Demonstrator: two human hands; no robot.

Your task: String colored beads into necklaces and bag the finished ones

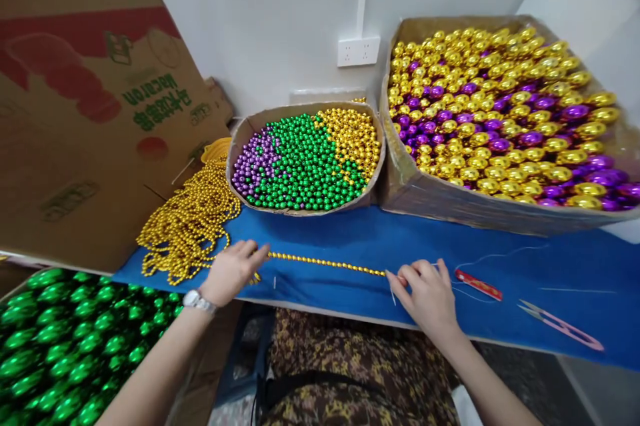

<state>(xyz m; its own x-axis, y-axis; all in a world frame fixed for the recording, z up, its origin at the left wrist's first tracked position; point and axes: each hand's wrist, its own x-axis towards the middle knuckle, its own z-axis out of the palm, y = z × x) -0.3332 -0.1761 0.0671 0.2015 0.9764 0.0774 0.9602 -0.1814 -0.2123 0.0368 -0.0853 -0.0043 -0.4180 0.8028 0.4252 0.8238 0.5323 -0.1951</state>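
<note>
A strand of small gold beads [325, 262] lies stretched straight along the blue table top [350, 233]. My left hand [233, 271] rests on its left end, fingers closed round the strand where it joins a heap of gold bead strings [187, 223]. My right hand [425, 293] pinches the strand's right end, near a thin white thread [493, 257] that trails off to the right.
Behind the strand stand a box of purple, green and gold beads [305, 159] and a larger box of big gold and purple balls [505, 113]. A red strip [477, 284] and pink thread snips [560, 325] lie at right. Green balls [65, 339] fill a box lower left.
</note>
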